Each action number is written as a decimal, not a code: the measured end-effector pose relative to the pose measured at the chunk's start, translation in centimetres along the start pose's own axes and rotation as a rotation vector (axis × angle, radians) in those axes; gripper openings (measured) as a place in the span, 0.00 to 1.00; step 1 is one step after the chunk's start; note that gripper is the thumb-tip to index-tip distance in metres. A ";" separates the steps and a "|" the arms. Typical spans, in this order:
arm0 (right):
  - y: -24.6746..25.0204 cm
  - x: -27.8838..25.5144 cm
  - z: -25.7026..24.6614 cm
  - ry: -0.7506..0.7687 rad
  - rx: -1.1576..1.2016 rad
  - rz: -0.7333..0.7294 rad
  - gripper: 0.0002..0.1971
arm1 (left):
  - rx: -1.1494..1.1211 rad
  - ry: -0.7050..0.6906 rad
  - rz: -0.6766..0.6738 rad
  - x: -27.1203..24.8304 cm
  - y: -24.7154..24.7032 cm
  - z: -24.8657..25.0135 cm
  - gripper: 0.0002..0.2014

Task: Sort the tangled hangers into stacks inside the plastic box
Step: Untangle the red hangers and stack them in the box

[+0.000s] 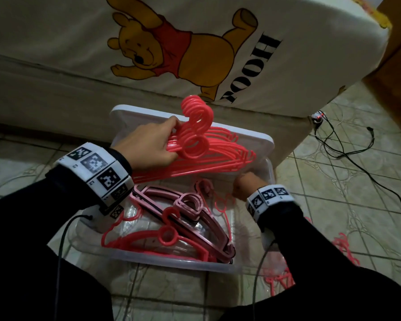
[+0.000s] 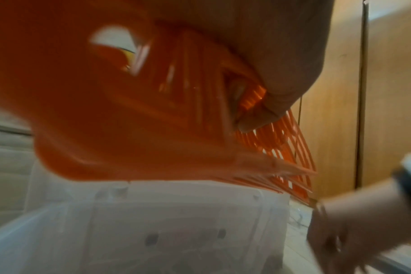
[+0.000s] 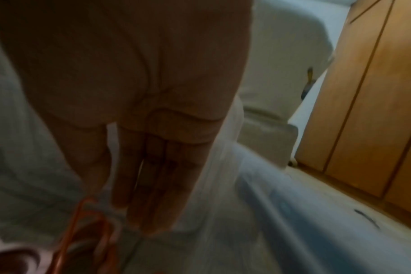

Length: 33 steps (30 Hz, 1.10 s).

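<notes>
**Left hand lifts a red bundle over the box**

The left hand (image 1: 148, 144) has its grip curled round a bundle of bright red plastic hangers (image 1: 208, 156), near their ringed necks, with the hooks pointing to 12 o'clock. The bundle is held above the far half of the clear plastic box (image 1: 171, 260), which sits on the tiled floor (image 1: 333, 193) in front of a cream mattress with a yellow bear print (image 1: 56, 54).

The right hand (image 1: 247, 187) reaches down inside the box at its 3 o'clock wall. In the right wrist view its fingers (image 3: 153, 185) hang straight and close together, the grip holding nothing, beside a thin red hanger (image 3: 82, 231).

A stack of pale pink plastic hangers (image 1: 195, 216) lies in the near half of the box, with loose red ones around it. More red hangers (image 1: 343, 246) lie on the floor at 4 o'clock.
</notes>
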State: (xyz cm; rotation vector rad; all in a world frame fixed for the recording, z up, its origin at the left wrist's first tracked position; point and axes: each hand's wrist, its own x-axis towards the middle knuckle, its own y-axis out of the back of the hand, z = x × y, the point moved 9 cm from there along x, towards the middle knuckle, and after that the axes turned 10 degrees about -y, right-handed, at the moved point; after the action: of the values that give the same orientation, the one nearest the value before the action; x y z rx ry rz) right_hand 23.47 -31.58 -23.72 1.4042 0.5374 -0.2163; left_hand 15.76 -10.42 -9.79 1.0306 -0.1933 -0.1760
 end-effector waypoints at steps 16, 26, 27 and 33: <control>-12.7 2.9 1.3 -0.162 0.071 -0.219 0.43 | 0.057 0.060 -0.127 1.1 -3.9 -3.0 0.25; -13.6 5.1 1.4 -0.163 0.256 -0.157 0.26 | 0.032 0.054 -0.091 1.7 -3.8 -3.3 0.23; -13.5 5.7 1.6 -0.207 0.419 -0.185 0.20 | 0.033 0.056 -0.085 1.6 -3.7 -3.4 0.24; -13.9 6.8 3.0 -0.464 1.134 -0.228 0.11 | 0.046 0.068 -0.095 1.6 -3.3 -3.6 0.26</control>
State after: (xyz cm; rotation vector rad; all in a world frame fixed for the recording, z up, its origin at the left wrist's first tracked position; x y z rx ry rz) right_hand 23.74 -35.77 -38.88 2.2762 0.1491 -1.1311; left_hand 18.01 -9.47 -14.26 1.0908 -0.0872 -0.2237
